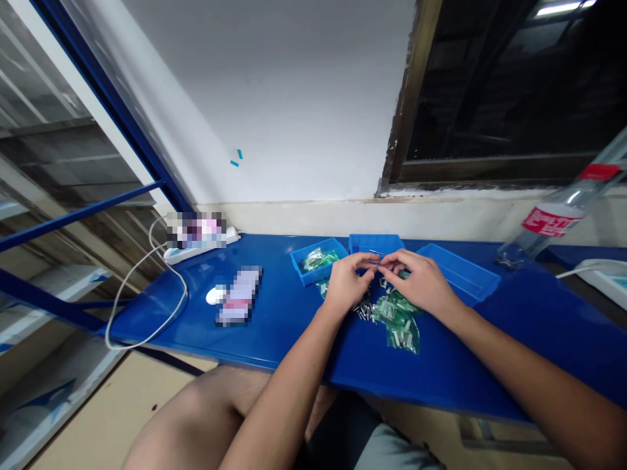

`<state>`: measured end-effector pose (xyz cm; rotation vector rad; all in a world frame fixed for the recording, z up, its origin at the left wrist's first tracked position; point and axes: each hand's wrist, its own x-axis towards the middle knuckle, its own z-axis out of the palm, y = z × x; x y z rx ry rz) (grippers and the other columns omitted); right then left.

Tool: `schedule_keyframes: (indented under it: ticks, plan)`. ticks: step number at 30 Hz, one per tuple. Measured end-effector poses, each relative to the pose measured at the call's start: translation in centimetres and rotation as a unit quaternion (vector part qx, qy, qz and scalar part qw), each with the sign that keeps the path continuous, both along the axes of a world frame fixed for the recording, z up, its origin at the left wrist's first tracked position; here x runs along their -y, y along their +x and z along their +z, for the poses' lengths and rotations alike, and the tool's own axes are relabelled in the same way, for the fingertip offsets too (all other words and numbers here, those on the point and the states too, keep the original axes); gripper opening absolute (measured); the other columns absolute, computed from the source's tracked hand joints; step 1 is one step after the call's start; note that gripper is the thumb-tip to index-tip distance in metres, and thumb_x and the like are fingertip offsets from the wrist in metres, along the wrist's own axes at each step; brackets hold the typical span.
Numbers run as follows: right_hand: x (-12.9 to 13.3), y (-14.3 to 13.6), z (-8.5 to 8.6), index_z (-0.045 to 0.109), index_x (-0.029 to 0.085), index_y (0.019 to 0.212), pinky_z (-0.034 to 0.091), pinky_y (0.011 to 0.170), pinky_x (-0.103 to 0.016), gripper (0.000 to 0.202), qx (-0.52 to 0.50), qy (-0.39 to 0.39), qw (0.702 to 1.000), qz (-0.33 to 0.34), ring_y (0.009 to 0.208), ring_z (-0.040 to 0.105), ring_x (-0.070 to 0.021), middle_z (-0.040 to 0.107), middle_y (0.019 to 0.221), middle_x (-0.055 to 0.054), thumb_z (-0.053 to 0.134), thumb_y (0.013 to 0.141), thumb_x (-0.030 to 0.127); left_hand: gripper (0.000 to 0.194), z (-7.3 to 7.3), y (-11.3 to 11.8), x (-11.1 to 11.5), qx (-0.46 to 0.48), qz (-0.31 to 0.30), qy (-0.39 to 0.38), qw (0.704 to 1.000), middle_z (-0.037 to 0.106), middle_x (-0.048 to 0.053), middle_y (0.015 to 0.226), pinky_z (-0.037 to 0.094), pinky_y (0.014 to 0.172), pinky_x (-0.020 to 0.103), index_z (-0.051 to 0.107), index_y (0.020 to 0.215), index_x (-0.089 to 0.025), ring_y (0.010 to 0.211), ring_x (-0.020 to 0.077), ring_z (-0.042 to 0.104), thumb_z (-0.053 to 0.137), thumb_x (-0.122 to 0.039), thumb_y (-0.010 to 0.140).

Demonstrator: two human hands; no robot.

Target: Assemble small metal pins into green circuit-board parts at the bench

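My left hand (347,281) and my right hand (416,277) meet over the table, thumbs and fingertips pinched close together. Whatever sits between the fingertips is too small to make out. Beneath them lie a pile of small metal pins (364,309) and green-tinted plastic bags (399,313) with small metal parts inside, partly hidden by my right hand. Left of my hands, a blue tray (302,273) holds more bagged metal parts. Behind my fingers stands a second blue tray (375,243), with a thin piece in it. A third blue tray (460,271) is partly behind my right hand.
On the blue table (284,339), a blurred-out flat object (240,297) and a white round item (215,295) lie left. A power strip (203,247) with a looping white cable (115,313) is at the back left. A plastic bottle (551,219) stands right, near another white strip (605,281).
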<state>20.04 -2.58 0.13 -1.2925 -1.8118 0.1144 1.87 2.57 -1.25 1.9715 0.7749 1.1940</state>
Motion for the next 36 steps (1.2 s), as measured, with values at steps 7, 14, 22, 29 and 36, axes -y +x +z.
schedule_keyframes:
  ticks: [7,14,22,29,36]
  plan:
    - [-0.03,0.16,-0.14,0.073,0.024,0.1,0.061,0.075,-0.036,0.013,0.001,-0.009,1.0,0.015,0.078,0.073,-0.0223,0.078,0.094,-0.005,0.063,0.097,0.031,0.025,0.11,-0.22,-0.18,0.018,-0.007,-0.019,1.0,0.08,0.01,0.118,0.067,0.091,0.034,0.073,0.114,-0.016,0.098,0.0201,0.081,0.068,-0.009,0.091]
    - [-0.09,0.1,-0.02,0.072,0.024,0.104,0.059,0.073,-0.036,0.016,0.01,0.014,1.0,0.017,0.076,0.068,-0.0208,0.072,0.093,-0.006,0.06,0.094,0.025,0.018,0.66,-0.31,0.19,0.005,0.011,-0.015,1.0,0.082,0.009,0.112,0.066,0.09,0.035,0.076,0.112,-0.017,0.095,0.0202,0.08,0.072,-0.021,0.095]
    - [-0.15,0.38,-0.05,0.071,0.024,0.098,0.06,0.079,-0.037,0.014,0.004,0.004,1.0,0.024,0.082,0.07,-0.0212,0.074,0.101,-0.006,0.059,0.093,0.021,0.02,0.59,-0.61,0.23,-0.069,-0.004,0.017,0.997,0.083,0.006,0.111,0.063,0.095,0.038,0.082,0.108,-0.02,0.101,0.024,0.08,0.07,-0.033,0.099]
    - [-0.2,0.21,-0.53,0.071,0.024,0.107,0.064,0.08,-0.04,0.017,-0.067,-0.048,0.997,0.003,0.087,0.077,-0.024,0.079,0.105,-0.007,0.063,0.096,0.034,0.018,0.28,-0.5,0.06,-0.056,0.029,0.001,0.998,0.084,0.006,0.104,0.066,0.09,0.036,0.082,0.107,-0.018,0.092,0.0209,0.081,0.074,-0.014,0.091]
    - [-0.5,0.25,-0.94,0.073,0.023,0.102,0.066,0.078,-0.04,0.017,-0.083,-0.057,0.995,0.011,0.081,0.078,-0.0237,0.081,0.096,-0.006,0.068,0.092,0.036,0.023,0.47,-0.32,0.22,-0.06,0.037,0.009,0.997,0.084,0.004,0.099,0.066,0.089,0.035,0.082,0.102,-0.018,0.088,0.0189,0.081,0.07,-0.007,0.086]
